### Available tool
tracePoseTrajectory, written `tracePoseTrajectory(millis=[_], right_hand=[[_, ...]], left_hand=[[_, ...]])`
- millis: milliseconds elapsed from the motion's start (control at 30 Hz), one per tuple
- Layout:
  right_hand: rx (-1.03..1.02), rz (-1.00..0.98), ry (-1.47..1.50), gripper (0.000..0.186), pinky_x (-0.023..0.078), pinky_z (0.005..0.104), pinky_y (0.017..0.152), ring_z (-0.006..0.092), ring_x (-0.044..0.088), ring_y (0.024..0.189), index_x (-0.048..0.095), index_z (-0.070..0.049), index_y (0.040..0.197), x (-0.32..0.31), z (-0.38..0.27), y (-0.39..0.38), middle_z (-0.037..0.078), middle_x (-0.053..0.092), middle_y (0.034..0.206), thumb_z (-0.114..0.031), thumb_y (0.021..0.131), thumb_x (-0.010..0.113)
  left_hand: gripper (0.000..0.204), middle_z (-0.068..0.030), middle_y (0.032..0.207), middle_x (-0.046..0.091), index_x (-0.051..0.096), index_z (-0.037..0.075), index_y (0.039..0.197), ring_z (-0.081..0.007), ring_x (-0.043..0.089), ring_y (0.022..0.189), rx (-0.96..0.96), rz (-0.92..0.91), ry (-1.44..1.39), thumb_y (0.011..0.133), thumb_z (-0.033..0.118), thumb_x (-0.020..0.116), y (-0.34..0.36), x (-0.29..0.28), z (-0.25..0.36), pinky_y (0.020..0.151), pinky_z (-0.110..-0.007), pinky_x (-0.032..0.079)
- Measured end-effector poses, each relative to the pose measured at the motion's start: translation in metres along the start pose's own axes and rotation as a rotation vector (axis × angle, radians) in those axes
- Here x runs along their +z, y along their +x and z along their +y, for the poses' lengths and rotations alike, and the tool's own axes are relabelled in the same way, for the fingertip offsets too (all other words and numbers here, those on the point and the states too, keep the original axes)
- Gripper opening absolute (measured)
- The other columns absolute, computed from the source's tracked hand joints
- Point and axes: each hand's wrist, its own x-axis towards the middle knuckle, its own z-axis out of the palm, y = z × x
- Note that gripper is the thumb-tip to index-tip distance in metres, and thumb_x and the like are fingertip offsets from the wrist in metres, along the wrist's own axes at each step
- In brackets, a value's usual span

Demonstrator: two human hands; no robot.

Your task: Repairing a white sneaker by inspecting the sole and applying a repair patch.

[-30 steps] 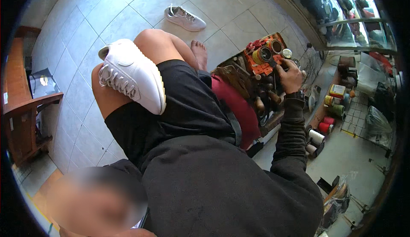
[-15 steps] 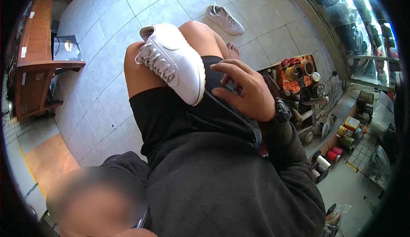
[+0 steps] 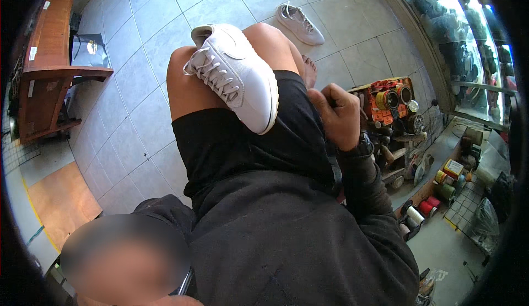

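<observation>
A white lace-up sneaker [image 3: 242, 80] rests across my lap, over the black shorts [image 3: 220, 141], with its toe towards me. My right hand [image 3: 340, 117] is beside my right thigh, apart from the shoe, with its fingers curled in and the thumb against them. Whatever it may hold is hidden. At the lower edge, a sliver of my left hand [image 3: 171, 301] shows beside a slim dark phone [image 3: 186, 283], which it seems to hold; most of its fingers are out of sight. The matching white sneaker [image 3: 300, 25] stands on the floor past my bare foot [image 3: 309, 73].
To my right, a cluttered box [image 3: 388, 99] carries orange packs, round tins and tools. Several thread spools [image 3: 427, 207] lie farther right by a wire rack [image 3: 460, 212]. A glass cabinet [image 3: 463, 47] stands at the far right, a wooden table [image 3: 47, 74] at the left.
My right hand has moved right, away from the sneaker's toe, and its spread fingers have curled closed. The sneaker still lies on my lap, while the whole view has shifted slightly.
</observation>
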Motion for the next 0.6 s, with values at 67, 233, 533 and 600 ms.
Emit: tracePoseTrajectory(millis=[67,233,533,600], right_hand=[[0.033,0.015,0.117,0.026,0.052,0.0311,0.06,0.0162,0.064,0.059,0.069,0.003,0.087,0.004,-0.008,-0.001,0.014,0.067,0.068,-0.02,0.094,0.079],[-0.027,0.068,0.144,0.022,0.054,0.03,0.062,0.0145,0.069,0.065,0.071,0.002,0.088,0.009,-0.004,-0.007,0.013,0.07,0.072,-0.017,0.094,0.08],[0.067,-0.199,0.518,0.04,0.06,0.0288,0.071,0.0123,0.075,0.08,0.056,0.001,0.101,0.024,-0.026,-0.017,0.015,0.079,0.092,-0.013,0.084,0.09],[0.047,-0.206,0.54,0.043,0.06,0.0287,0.071,0.0125,0.075,0.08,0.055,0.0,0.102,0.031,-0.024,-0.018,0.016,0.079,0.093,-0.014,0.083,0.09]], left_hand=[[0.014,-0.0018,0.067,0.054,0.053,0.008,0.083,-0.0139,0.061,0.056,0.04,-0.004,-0.041,0.097,0.008,0.055,-0.007,-0.003,-0.005,0.048,-0.031,0.057],[0.011,-0.0015,0.069,0.055,0.055,0.007,0.084,-0.0144,0.061,0.057,-0.098,0.086,0.079,0.096,0.007,0.057,-0.012,0.005,0.017,0.049,-0.031,0.057],[0.013,-0.0004,0.073,0.056,0.054,0.009,0.084,-0.0138,0.062,0.057,-0.03,0.08,0.105,0.097,0.009,0.057,-0.015,0.005,0.014,0.048,-0.031,0.056],[0.013,-0.0001,0.073,0.055,0.053,0.009,0.085,-0.0138,0.062,0.058,-0.093,0.111,0.099,0.098,0.01,0.056,-0.013,0.009,0.016,0.049,-0.031,0.057]])
